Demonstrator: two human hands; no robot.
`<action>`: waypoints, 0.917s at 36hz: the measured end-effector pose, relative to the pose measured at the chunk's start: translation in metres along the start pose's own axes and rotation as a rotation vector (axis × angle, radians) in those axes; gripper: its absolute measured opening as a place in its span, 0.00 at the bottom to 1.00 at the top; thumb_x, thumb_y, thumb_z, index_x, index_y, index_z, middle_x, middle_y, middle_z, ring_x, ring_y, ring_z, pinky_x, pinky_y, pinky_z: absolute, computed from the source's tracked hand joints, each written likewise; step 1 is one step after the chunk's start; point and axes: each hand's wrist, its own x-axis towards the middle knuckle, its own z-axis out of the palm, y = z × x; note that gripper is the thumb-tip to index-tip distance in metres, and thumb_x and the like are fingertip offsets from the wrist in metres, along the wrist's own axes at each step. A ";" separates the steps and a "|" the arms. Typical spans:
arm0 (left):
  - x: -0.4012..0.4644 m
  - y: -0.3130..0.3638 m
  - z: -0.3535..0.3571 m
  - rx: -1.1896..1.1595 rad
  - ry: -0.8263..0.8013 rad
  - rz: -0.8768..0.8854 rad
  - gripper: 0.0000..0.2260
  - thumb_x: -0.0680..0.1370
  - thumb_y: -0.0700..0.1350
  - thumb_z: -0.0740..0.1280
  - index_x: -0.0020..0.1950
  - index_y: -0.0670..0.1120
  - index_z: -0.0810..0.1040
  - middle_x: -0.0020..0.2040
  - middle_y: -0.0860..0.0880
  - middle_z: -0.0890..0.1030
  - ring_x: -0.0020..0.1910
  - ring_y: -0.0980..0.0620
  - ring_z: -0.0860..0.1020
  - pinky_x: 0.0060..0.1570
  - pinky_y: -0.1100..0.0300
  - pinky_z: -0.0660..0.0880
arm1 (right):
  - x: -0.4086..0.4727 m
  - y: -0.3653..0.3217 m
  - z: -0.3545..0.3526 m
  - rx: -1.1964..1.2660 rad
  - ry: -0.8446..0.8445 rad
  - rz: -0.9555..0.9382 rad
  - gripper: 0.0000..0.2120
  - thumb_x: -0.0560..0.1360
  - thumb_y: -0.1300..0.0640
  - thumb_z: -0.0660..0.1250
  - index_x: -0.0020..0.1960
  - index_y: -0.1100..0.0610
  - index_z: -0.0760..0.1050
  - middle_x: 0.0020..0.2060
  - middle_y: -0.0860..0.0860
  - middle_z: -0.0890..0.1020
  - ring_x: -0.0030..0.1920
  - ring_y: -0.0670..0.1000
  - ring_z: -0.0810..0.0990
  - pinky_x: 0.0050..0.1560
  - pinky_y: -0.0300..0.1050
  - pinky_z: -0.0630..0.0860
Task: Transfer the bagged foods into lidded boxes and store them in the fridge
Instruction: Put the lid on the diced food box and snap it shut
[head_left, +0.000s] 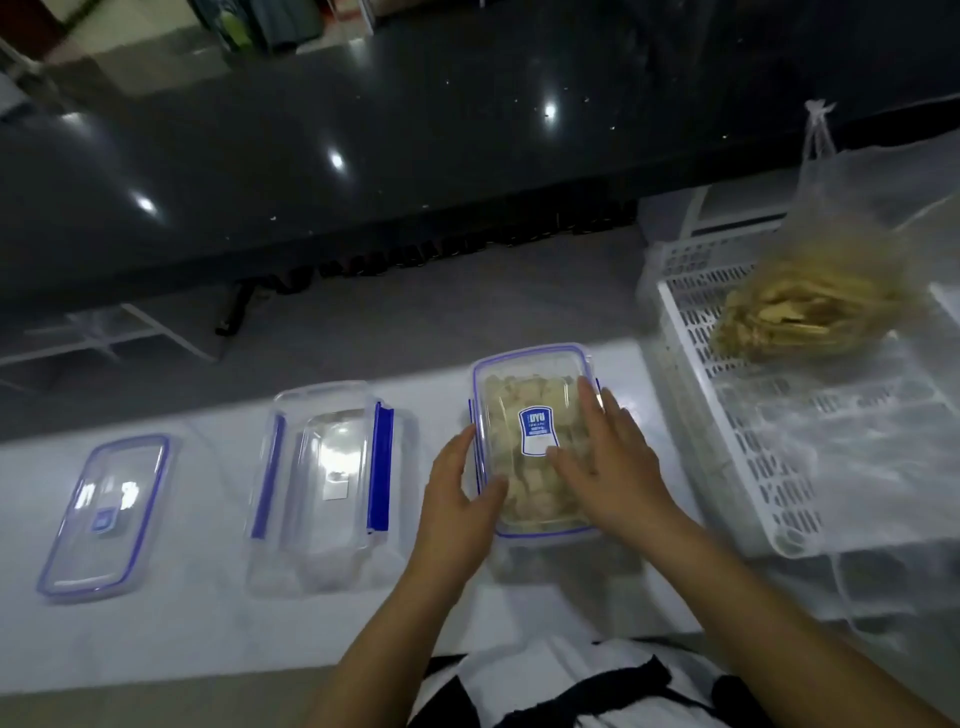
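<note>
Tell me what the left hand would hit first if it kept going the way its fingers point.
The left hand points up and right, already at the filled box's left side, so it would likely meet that box first.

Both bare forearms reach forward from the bottom edge and come close together. The left hand (460, 488) stands on its side, palm turned to the right, with fingers nearly straight and the thumb bent inward, touching the left side of the box (535, 374). The right hand (608, 457) lies flat, palm down, with fingers spread and straight, pressing on the lid (524, 395).
</note>
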 end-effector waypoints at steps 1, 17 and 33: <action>0.001 -0.002 -0.001 -0.026 -0.016 -0.008 0.23 0.81 0.48 0.67 0.68 0.70 0.65 0.68 0.61 0.72 0.64 0.61 0.72 0.66 0.50 0.75 | -0.002 0.003 0.003 -0.005 0.015 -0.035 0.37 0.80 0.42 0.59 0.81 0.45 0.41 0.81 0.53 0.50 0.79 0.57 0.51 0.74 0.58 0.57; 0.026 -0.006 -0.010 -0.075 -0.029 0.023 0.17 0.80 0.48 0.70 0.67 0.61 0.74 0.60 0.63 0.78 0.56 0.64 0.78 0.37 0.73 0.76 | 0.024 -0.003 0.012 -0.340 0.029 -0.151 0.41 0.78 0.35 0.53 0.81 0.57 0.43 0.81 0.52 0.41 0.80 0.57 0.37 0.77 0.60 0.46; 0.047 -0.013 -0.021 -0.202 -0.166 -0.124 0.21 0.77 0.46 0.73 0.69 0.54 0.75 0.56 0.53 0.84 0.48 0.55 0.85 0.42 0.57 0.84 | 0.027 0.000 0.020 -0.390 0.048 -0.144 0.39 0.77 0.32 0.46 0.81 0.50 0.39 0.81 0.49 0.39 0.79 0.53 0.34 0.78 0.60 0.46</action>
